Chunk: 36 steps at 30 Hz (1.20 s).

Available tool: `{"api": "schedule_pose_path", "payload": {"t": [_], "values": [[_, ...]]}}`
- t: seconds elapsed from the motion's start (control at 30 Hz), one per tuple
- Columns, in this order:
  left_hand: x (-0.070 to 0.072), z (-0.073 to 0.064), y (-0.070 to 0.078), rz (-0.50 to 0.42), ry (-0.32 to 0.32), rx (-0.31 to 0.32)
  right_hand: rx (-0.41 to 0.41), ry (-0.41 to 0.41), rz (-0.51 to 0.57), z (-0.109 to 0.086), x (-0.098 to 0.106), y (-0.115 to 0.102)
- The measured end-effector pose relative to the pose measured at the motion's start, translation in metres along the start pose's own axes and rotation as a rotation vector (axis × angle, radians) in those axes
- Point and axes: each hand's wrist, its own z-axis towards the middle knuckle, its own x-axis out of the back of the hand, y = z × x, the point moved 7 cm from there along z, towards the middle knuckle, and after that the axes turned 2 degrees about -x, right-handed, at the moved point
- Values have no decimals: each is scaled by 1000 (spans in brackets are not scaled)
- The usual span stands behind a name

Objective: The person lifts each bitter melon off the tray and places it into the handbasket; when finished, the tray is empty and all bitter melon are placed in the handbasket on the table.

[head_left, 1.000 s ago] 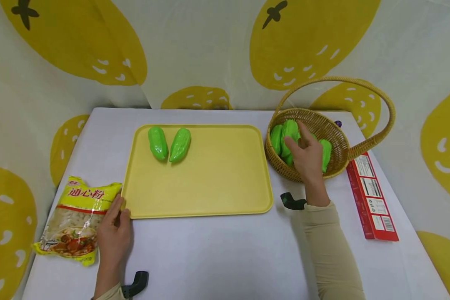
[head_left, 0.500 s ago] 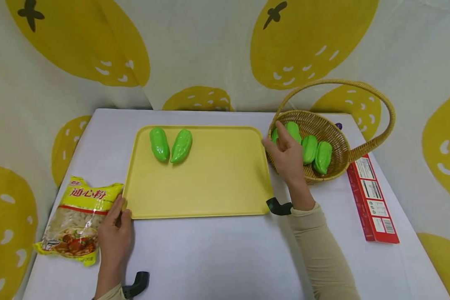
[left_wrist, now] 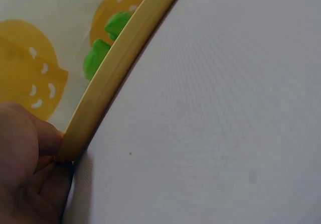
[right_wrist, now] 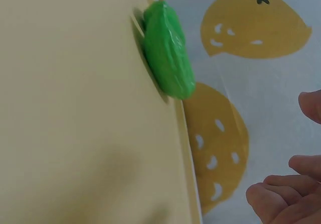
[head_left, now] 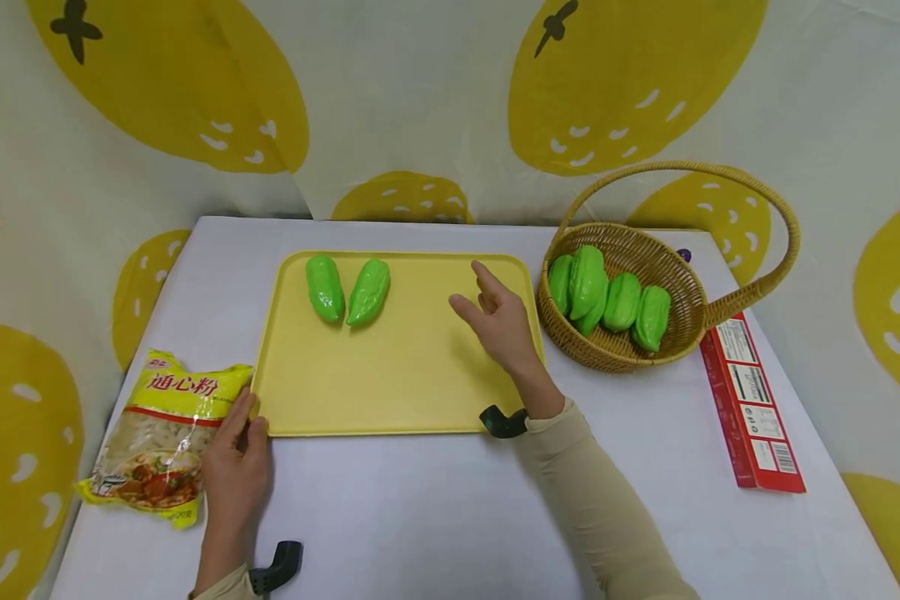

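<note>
On the yellow tray (head_left: 390, 383), two glossy green ribbed fruits, like plastic star fruit, lie side by side near the back left: the left fruit (head_left: 325, 288) and the right fruit (head_left: 369, 292). My left hand (head_left: 234, 471) grips the tray's front left corner, its thumb and fingers at the rim in the left wrist view. Over the tray's right half is my right hand (head_left: 498, 323), fingers apart and holding nothing. Several more green fruits (head_left: 588, 282) are in the wicker basket (head_left: 600, 358) to the right of the tray.
A yellow-topped bag of pasta (head_left: 157, 433) lies left of the tray, beside my left hand. Right of the basket is a long red box (head_left: 753, 408). The basket's tall handle (head_left: 757, 287) arches up and leans right. A small purple thing (head_left: 684, 255) shows behind the basket.
My right hand has moved left, out of the basket and over the tray, with nothing in it. My left hand stays at the tray corner. The two fruits on the tray have not moved.
</note>
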Motion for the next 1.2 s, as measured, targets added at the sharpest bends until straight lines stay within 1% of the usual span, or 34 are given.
{"api": "schedule_pose_path", "payload": {"t": [0.13,0.3,0.5,0.63,0.73,0.93,1.07,1.2], "values": [[0,0,0,2,2,2,-38,-48,8,4,-22,7],[1,-1,1,6,5,1,-71,-84,-12,9,-48,14],[1,-1,1,7,4,14,-106,-98,-110,18,-78,22],[0,-1,0,2,6,18,-105,-105,-176,25,-95,23],[-1,-1,1,-9,11,5,-105,-99,-210,31,-106,24],[-1,0,4,-56,16,-32,-124,-63,-207,39,-120,27],[-1,0,4,-63,16,-37,-115,-27,-208,44,-126,30],[1,0,3,-59,19,-35,-97,-22,-228,51,-135,31]]}}
